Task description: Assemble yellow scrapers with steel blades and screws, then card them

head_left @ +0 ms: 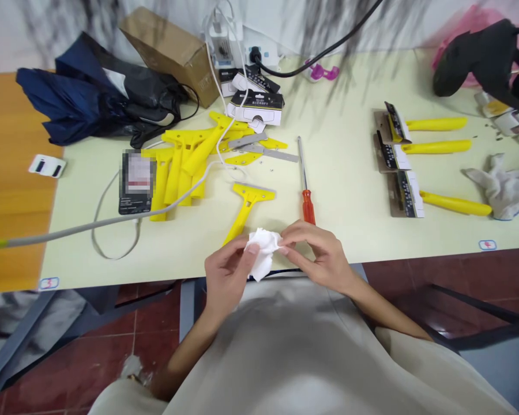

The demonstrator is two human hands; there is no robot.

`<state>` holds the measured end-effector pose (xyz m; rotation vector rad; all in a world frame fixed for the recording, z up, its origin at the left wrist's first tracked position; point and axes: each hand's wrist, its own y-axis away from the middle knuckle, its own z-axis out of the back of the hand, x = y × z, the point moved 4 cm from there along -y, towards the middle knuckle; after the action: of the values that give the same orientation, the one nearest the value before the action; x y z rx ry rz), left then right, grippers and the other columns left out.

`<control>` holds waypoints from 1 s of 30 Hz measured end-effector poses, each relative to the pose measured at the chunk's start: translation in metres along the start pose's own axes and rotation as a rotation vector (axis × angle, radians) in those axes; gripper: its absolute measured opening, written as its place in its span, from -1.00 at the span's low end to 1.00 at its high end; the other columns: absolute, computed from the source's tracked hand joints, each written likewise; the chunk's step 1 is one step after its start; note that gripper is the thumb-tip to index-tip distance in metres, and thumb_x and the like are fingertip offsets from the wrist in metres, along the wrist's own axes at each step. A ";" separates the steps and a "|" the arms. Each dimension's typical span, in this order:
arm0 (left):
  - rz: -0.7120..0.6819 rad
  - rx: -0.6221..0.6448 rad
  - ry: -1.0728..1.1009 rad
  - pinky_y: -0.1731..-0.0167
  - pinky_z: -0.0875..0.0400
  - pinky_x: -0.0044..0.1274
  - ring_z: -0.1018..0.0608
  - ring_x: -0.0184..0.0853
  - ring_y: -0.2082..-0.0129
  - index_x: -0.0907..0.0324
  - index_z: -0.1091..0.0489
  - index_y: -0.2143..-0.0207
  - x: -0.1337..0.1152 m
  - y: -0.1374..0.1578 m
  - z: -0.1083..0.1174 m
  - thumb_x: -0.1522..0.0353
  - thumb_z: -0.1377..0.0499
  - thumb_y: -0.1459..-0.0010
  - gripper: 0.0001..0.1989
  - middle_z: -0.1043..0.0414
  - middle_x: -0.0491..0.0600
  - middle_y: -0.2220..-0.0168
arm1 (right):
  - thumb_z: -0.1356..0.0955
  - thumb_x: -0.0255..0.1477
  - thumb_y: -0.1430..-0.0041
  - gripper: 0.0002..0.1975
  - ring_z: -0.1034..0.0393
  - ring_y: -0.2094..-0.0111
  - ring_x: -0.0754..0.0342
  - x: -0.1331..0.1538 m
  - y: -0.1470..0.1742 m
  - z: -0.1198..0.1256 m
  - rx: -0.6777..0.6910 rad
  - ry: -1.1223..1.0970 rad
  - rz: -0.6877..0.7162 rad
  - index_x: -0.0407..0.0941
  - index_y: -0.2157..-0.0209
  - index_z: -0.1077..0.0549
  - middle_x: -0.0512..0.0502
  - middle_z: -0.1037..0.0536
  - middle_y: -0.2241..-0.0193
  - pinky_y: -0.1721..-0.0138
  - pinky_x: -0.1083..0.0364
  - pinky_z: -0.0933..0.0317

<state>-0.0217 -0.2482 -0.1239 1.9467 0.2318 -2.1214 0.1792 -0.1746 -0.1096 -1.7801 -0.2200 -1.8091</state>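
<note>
A crumpled white tissue [262, 253] is held between my two hands at the table's front edge. My left hand [229, 271] pinches its left side with thumb and fingers. At its upper right corner, the fingertips of my right hand [320, 253] are closed on the tissue. Just beyond lies a yellow scraper [246, 204] with a blade across its head, its handle end partly behind my left hand. A screwdriver [308, 204] with a red handle points away from me beyond my right hand.
Yellow scraper handles [177, 167] are piled at left, beside loose metal blades [272, 151]. Three packaged scrapers [441, 147] lie at right, near a crumpled white cloth [501, 187]. A grey cable [112, 222] crosses the left side. A navy umbrella [78, 86] and cardboard box [173, 55] stand behind.
</note>
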 end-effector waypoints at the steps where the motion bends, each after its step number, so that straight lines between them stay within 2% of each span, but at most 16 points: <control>1: 0.019 -0.024 0.021 0.30 -0.56 -0.53 -0.68 -0.31 0.31 0.17 -0.71 0.22 0.002 0.000 0.002 0.18 -0.38 -0.42 -0.75 -0.72 0.00 0.27 | -0.49 -0.56 -0.46 -0.75 -0.59 0.10 -0.01 0.001 0.000 0.001 0.025 -0.003 0.017 0.00 -0.07 -0.66 -0.14 -0.70 0.09 0.07 -0.02 -0.49; 3: 0.018 -0.076 0.046 0.28 -0.57 -0.53 -0.68 -0.31 0.30 0.15 -0.71 0.19 0.004 0.001 0.006 0.20 -0.38 -0.43 -0.78 -0.72 -0.01 0.26 | -0.48 -0.62 -0.44 -0.69 -0.61 0.03 -0.03 0.002 0.002 0.003 0.068 -0.006 0.037 -0.02 -0.10 -0.64 -0.17 -0.69 0.04 0.01 -0.02 -0.49; 6: -0.091 -0.082 0.028 0.23 -0.59 -0.50 -0.70 -0.30 0.25 0.14 -0.69 0.18 -0.002 0.000 0.006 0.28 -0.37 -0.43 -0.86 -0.72 0.00 0.23 | -0.50 -0.67 -0.37 -0.66 -0.62 0.03 -0.04 0.001 0.006 0.006 0.060 -0.051 0.016 -0.05 -0.08 -0.65 -0.18 -0.69 0.06 -0.02 -0.03 -0.48; 9: -0.233 -0.019 -0.011 0.26 -0.57 -0.51 -0.67 -0.33 0.28 0.11 -0.68 0.16 -0.014 -0.002 0.000 0.41 -0.38 -0.40 -0.95 -0.70 -0.03 0.26 | -0.60 -0.65 -0.24 -0.66 -0.57 0.14 0.01 -0.003 0.008 0.005 -0.037 -0.157 -0.091 -0.04 0.03 -0.64 -0.09 -0.65 0.17 0.07 0.03 -0.46; 11: -0.293 0.008 -0.027 0.29 -0.55 -0.51 -0.65 -0.35 0.32 0.09 -0.66 0.14 -0.019 -0.003 -0.004 0.47 -0.39 -0.37 -0.90 -0.68 -0.07 0.30 | -0.64 -0.61 -0.22 -0.68 -0.52 0.21 0.06 -0.006 0.006 0.003 -0.081 -0.203 -0.196 -0.04 0.11 -0.59 -0.04 -0.60 0.20 0.15 0.08 -0.44; 14: -0.290 -0.032 -0.044 0.33 -0.54 -0.51 -0.61 -0.38 0.40 0.10 -0.63 0.16 -0.023 -0.006 -0.004 0.47 -0.40 -0.35 -0.91 -0.64 -0.10 0.36 | -0.59 -0.53 -0.34 -0.78 -0.50 0.24 0.09 -0.005 0.001 0.001 -0.046 -0.254 -0.327 -0.04 0.10 -0.56 -0.05 -0.56 0.18 0.20 0.10 -0.46; 16: -0.233 -0.071 -0.070 0.40 -0.50 -0.54 -0.58 -0.40 0.45 0.12 -0.62 0.17 -0.026 -0.008 0.000 0.45 -0.40 -0.35 -0.94 -0.62 -0.11 0.39 | -0.57 -0.51 -0.38 -0.79 -0.53 0.22 0.07 -0.001 -0.003 0.003 0.014 -0.286 -0.360 -0.04 0.03 -0.58 -0.09 -0.58 0.14 0.20 0.08 -0.49; 19: -0.177 -0.063 -0.082 0.46 -0.47 -0.56 -0.56 -0.42 0.48 0.12 -0.63 0.17 -0.034 -0.013 0.006 0.43 -0.40 -0.35 -0.95 -0.60 -0.11 0.41 | -0.56 -0.55 -0.37 -0.72 -0.55 0.21 0.06 0.008 -0.012 0.009 0.083 -0.305 -0.351 -0.04 -0.05 -0.61 -0.15 -0.61 0.08 0.21 0.07 -0.51; 24: -0.227 0.005 0.076 0.50 -0.53 -0.43 -0.55 -0.33 0.51 0.13 -0.66 0.07 -0.051 -0.016 0.010 0.42 -0.34 -0.39 -0.88 -0.56 -0.05 0.45 | -0.56 -0.66 -0.30 -0.59 -0.53 0.25 0.07 0.030 -0.028 0.016 0.159 -0.326 -0.294 -0.04 -0.11 -0.64 -0.17 -0.64 0.09 0.23 0.07 -0.54; 30: -0.213 -0.086 0.143 0.70 -0.41 -0.39 -0.45 -0.32 0.66 0.10 -0.70 0.07 -0.059 -0.013 0.008 0.31 -0.36 -0.39 -0.86 -0.51 -0.04 0.55 | -0.60 -0.60 -0.29 -0.53 -0.63 0.19 -0.03 0.045 -0.034 0.015 0.160 -0.287 -0.252 -0.01 -0.18 -0.64 -0.17 -0.66 0.20 0.21 0.06 -0.63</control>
<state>-0.0282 -0.2337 -0.0653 2.1071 0.5717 -2.0569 0.1777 -0.1519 -0.0551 -1.9591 -0.7106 -1.6385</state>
